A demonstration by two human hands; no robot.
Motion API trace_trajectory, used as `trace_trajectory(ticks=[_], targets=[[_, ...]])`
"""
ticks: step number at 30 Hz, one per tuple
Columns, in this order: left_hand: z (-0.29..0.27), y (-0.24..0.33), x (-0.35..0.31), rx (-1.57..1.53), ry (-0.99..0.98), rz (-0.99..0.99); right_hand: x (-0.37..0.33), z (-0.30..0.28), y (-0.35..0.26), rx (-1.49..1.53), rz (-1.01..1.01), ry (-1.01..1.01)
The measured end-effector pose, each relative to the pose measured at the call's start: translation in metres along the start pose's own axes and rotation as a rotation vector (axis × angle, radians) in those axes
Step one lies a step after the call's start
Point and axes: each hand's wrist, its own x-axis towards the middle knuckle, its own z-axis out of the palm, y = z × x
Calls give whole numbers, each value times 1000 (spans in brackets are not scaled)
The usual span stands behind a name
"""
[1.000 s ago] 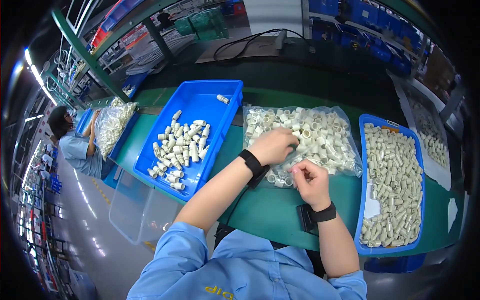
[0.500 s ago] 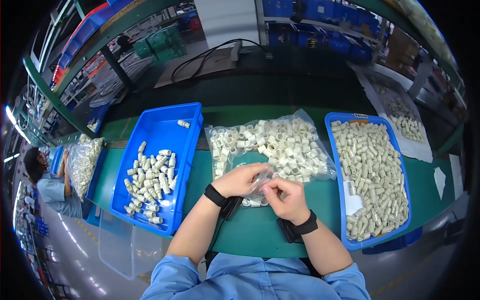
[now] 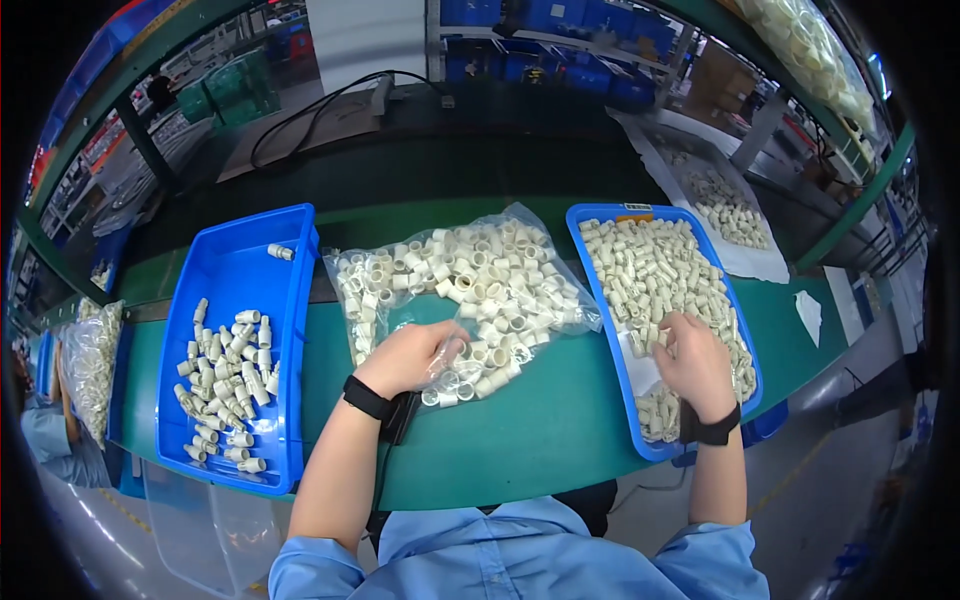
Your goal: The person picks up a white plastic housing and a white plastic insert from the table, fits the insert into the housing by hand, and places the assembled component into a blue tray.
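Observation:
A clear plastic bag (image 3: 335, 290) lies open on the table, filled with short cream plastic sleeves (image 3: 500, 290). At its near edge my left hand (image 3: 408, 358) is closed, with the clear film showing round its fingertips; whether a sleeve is also in that grip is hidden. On the right stands a blue tray (image 3: 752, 385) heaped with slim cream connector pieces (image 3: 660, 265). My right hand (image 3: 697, 368) is over this tray, its fingers curled down among the pieces. What lies between those fingertips cannot be made out.
At the left, another blue tray (image 3: 240, 225) holds a loose pile of cream assembled pieces (image 3: 225, 370). A black cable (image 3: 320, 105) lies on the dark rear shelf. Further right are more cream parts on a white sheet (image 3: 740, 255). A co-worker's sleeve (image 3: 50, 440) shows at far left.
My right hand has left the bag's near edge and moved right to the heaped tray. My left hand stays at the bag. The whole view has shifted to the right.

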Motion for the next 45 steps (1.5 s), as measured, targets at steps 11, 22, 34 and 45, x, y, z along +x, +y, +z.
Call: trace_trajectory(ticks=[11, 22, 34, 45], targets=[[1, 1, 3, 91, 520, 152, 2, 32, 53, 24, 33, -140], [-3, 18, 0, 28, 618, 228, 10, 32, 60, 3, -12, -317], [-24, 25, -10, 68, 714, 107, 10, -38, -99, 588, -449, 209], [-32, 32, -16, -102, 552, 239, 44, 82, -168, 1120, -319, -114]])
